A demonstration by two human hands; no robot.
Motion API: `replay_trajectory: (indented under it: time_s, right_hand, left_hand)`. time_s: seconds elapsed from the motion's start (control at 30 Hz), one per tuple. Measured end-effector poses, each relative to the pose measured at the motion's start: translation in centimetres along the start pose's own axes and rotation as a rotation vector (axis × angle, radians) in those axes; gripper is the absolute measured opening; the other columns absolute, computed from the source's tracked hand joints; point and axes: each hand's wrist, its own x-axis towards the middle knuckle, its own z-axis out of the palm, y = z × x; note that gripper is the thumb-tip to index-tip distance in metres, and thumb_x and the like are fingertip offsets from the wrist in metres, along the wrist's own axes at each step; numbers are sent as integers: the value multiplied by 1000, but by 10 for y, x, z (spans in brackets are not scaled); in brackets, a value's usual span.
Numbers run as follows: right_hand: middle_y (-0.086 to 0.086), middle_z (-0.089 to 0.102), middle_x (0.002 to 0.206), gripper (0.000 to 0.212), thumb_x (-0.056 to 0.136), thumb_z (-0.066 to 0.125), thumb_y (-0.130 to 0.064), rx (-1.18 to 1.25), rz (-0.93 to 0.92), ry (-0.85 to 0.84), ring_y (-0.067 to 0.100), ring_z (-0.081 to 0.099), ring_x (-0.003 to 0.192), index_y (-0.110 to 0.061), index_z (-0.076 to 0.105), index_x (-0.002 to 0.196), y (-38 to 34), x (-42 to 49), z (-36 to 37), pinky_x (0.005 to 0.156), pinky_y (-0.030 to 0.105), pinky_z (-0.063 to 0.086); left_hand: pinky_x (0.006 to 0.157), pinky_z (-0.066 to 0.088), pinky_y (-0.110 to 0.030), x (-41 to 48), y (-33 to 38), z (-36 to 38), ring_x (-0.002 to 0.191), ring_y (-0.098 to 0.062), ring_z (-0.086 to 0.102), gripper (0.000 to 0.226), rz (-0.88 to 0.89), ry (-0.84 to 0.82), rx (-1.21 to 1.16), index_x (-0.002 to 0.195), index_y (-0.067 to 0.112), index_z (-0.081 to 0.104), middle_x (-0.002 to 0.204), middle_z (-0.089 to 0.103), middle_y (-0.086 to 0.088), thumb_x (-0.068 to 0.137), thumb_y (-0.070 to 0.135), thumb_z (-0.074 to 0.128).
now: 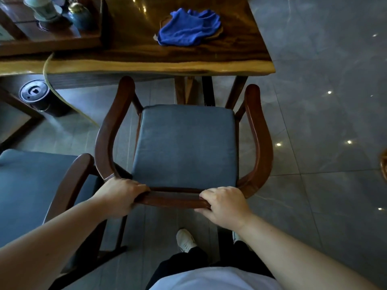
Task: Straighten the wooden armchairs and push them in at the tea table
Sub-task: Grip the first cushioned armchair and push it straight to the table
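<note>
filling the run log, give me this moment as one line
hands: left and right grip armchair back rail | seat not under tea table | second armchair left

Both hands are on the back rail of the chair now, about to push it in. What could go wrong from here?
1. The armchair has armrest tips level with the tea table edge; pushed straight, they might knock it rather than slide under.
2. The second armchair sits tight against the left side, close to the left hand; knuckles or frames could scrape.
3. A table leg stands ahead of the seat and may block it.
The right hand grips the rail too.
</note>
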Motion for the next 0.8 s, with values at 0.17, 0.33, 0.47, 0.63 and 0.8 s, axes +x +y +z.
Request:
replay_trajectory:
  time_s: [0.17, 0.33, 0.47, 0.63, 0.8]
  right_hand:
    - [-2, 71, 94, 34, 83, 63, -45, 97, -55, -108, 24, 66, 85, -18, 67, 103, 5, 3, -7, 65, 39, 54]
    - [-4, 66, 117, 45, 80, 66, -35, 247, -91, -315, 16, 59, 107, -21, 60, 123, 35, 3, -20, 86, 37, 51]
    - [-9, 66, 110, 49, 77, 65, -44, 144, -115, -538, 12, 61, 98, -27, 58, 122, 81, 5, -28, 83, 34, 50]
    - [-9, 65, 81, 30, 68, 59, -53, -173, -176, -858, 15, 63, 78, -32, 58, 89, 142, 31, -43, 84, 39, 48]
    - [-10, 56, 71, 31, 69, 64, -55, -337, -356, -1022, 16, 52, 68, -28, 59, 85, 156, 56, -41, 79, 38, 47]
  left_hand:
    - [63, 54, -34, -2, 0, 4, 73, -13, 67, 33, 10, 45, 0, 97, 35, 67, 79, 68, 15, 67, 26, 75]
    - [70, 56, -35, -3, 26, -5, 84, -20, 68, 45, -9, 85, -39, 104, 25, 67, 91, 71, 7, 60, 19, 78]
    - [74, 56, -40, 18, 84, -17, 90, -24, 65, 44, 43, 95, -19, 111, 24, 62, 99, 70, 3, 67, 31, 63]
    - [69, 46, -34, 67, 165, -16, 91, -27, 62, 24, -103, -69, 43, 107, 24, 55, 99, 65, 2, 84, 30, 58]
    - [67, 42, -35, 85, 189, -10, 91, -25, 60, 21, -226, -203, 60, 109, 22, 53, 103, 63, 1, 89, 26, 48]
